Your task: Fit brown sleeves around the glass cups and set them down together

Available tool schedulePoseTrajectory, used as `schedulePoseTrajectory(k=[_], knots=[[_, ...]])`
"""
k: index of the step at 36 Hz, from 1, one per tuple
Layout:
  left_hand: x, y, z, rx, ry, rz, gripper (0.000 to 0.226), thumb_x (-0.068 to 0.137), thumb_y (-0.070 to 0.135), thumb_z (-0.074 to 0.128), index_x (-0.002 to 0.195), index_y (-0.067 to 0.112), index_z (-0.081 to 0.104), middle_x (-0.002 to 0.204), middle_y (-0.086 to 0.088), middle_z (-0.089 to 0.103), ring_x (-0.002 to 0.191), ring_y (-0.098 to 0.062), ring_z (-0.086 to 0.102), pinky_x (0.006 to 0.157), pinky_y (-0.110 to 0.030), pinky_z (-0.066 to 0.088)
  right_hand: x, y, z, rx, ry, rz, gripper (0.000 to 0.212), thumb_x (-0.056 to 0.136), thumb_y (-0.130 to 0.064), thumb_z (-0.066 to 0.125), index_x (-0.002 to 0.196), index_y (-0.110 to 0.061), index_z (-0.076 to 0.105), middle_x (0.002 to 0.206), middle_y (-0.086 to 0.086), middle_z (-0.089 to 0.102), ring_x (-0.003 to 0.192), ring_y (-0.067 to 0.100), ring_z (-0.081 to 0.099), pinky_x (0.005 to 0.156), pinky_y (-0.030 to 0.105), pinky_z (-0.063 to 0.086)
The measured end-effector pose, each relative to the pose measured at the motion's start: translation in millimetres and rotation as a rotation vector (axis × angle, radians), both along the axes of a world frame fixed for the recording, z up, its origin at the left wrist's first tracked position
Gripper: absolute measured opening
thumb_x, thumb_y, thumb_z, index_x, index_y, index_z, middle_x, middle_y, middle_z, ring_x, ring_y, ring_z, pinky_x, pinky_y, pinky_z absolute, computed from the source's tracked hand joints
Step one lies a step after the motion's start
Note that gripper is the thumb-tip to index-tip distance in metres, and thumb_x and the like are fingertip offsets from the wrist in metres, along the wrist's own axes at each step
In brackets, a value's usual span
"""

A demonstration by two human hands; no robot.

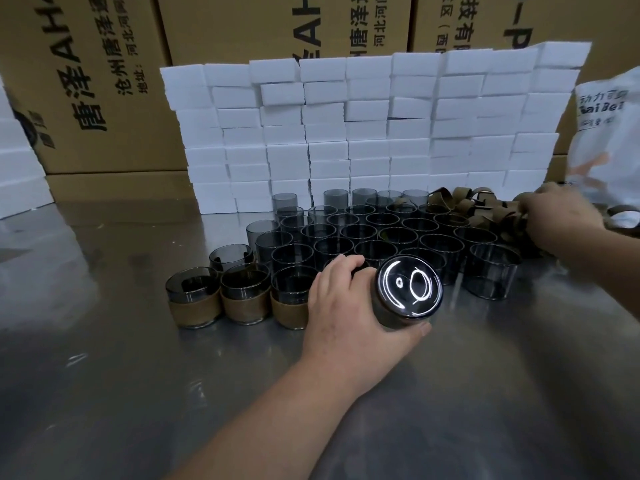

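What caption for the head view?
Left hand grips a glass cup, base toward camera; right hand among loose brown sleeves.

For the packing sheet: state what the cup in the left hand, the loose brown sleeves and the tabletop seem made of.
The cup: smoky grey glass, glossy; its base throws bright ring reflections. The sleeves: matte tan bands, perhaps leather or an imitation; dull, softly curled. The tabletop: brushed metal, probably stainless steel; it gives blurred reflections.

Cartons read "唐泽AH"; bag reads "BaiBei".
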State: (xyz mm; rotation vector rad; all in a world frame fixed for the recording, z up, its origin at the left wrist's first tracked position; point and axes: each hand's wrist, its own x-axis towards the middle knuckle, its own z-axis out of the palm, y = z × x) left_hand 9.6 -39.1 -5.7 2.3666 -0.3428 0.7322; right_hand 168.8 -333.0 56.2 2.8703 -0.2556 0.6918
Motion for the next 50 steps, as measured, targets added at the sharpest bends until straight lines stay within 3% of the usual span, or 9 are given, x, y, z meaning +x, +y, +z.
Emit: schedulePoseTrajectory(k=[4,9,12,18,23,31,35,44,50], knots=[[0.8,0.3,0.0,-0.004,-0.007,0.002,0.07,0.059,0.066,0.067,0.117,0.029,0.054,0.136,0.015,0.031,0.134,-0.006,0.017,0.115,-0.034,0.015,-6.8,-5.0,14.8,0.176,-0.18,-0.019,0.016,0.089,0.0,0.048,0.104,-0.002,0.053,0.097,0.027,0.051,0.07,0.032,0.042,0.063,0.041,0.043],[0.4,-0.3,0.3,-0.006,-0.019,0.015,0.07,0.059,0.066,0.067,0.117,0.029,0.055,0.135,0.014,0.032,0.134,-0.007,0.017,0.114,-0.03,0.014,-26.8,4.9,32.9,0.418,-0.428,0.15,0.03,0.087,-0.006,0.047,0.112,-0.01,0.064,0.108,0.022,0.062,0.094,0.043,0.056,0.08,0.048,0.049],[0.6,-0.3,0.8,0.011,-0.026,0.03,0.073,0.059,0.066,0.067,0.12,0.028,0.054,0.135,0.014,0.032,0.133,-0.006,0.017,0.113,-0.027,0.011,-49.1,27.0,44.0,0.738,-0.519,0.242,0.037,0.082,-0.015,0.045,0.112,-0.021,0.066,0.107,0.01,0.066,0.086,0.032,0.061,0.084,0.044,0.052],[-0.1,-0.5,1.5,0.015,-0.036,0.037,0.073,0.059,0.063,0.069,0.122,0.027,0.055,0.136,0.011,0.033,0.133,-0.008,0.019,0.114,-0.029,0.013,-113.2,90.1,45.2,1.31,-0.546,0.594,0.031,0.085,-0.005,0.052,0.092,-0.028,0.073,0.073,-0.011,0.066,0.04,-0.001,0.045,0.04,0.011,0.036],[-1.1,-0.8,3.2,-0.019,-0.023,0.035,0.072,0.059,0.063,0.069,0.12,0.027,0.055,0.135,0.012,0.033,0.132,-0.006,0.018,0.114,-0.03,0.014,-152.9,134.6,24.0,1.692,-0.341,0.745,0.048,0.081,0.009,0.051,0.064,-0.029,0.075,0.069,-0.011,0.069,0.072,0.01,0.061,0.062,0.018,0.049],[-1.5,-2.0,6.6,-0.063,-0.03,0.07,0.069,0.059,0.06,0.072,0.118,0.029,0.057,0.136,0.011,0.035,0.133,-0.008,0.019,0.113,-0.037,0.02,-170.2,163.1,-9.1,1.834,-0.179,0.788,0.044,0.083,0.015,0.047,0.081,-0.023,0.07,0.066,-0.014,0.069,0.063,0.001,0.063,0.052,0.013,0.047],[0.0,-1.6,5.8,-0.065,-0.032,0.077,0.071,0.059,0.06,0.072,0.12,0.029,0.055,0.137,0.01,0.034,0.134,-0.009,0.018,0.113,-0.039,0.022,-172.7,161.7,-12.4,1.864,-0.177,0.783,0.043,0.085,0.012,0.047,0.066,-0.018,0.073,0.059,-0.005,0.068,0.052,0.005,0.062,0.043,0.017,0.046],[-0.2,-1.5,5.8,-0.032,-0.069,0.088,0.079,0.059,0.051,0.074,0.127,0.017,0.052,0.137,0.001,0.037,0.132,-0.016,0.024,0.112,-0.038,0.025,-174.9,167.0,-21.2,1.996,-0.063,0.847,0.053,0.091,0.007,0.042,0.076,-0.029,0.078,0.08,-0.006,0.074,0.072,0.005,0.07,0.056,0.016,0.051],[-5.3,-3.7,9.0,0.065,-0.186,0.207,0.077,0.051,0.043,0.085,0.119,0.017,0.06,0.092,-0.003,0.042,0.084,-0.026,0.045,0.074,-0.036,0.042,-178.1,171.0,-22.5,1.975,-0.038,0.89,0.055,0.094,0.002,0.04,0.08,-0.037,0.076,0.085,-0.01,0.074,0.079,0.007,0.07,0.061,0.017,0.052]])
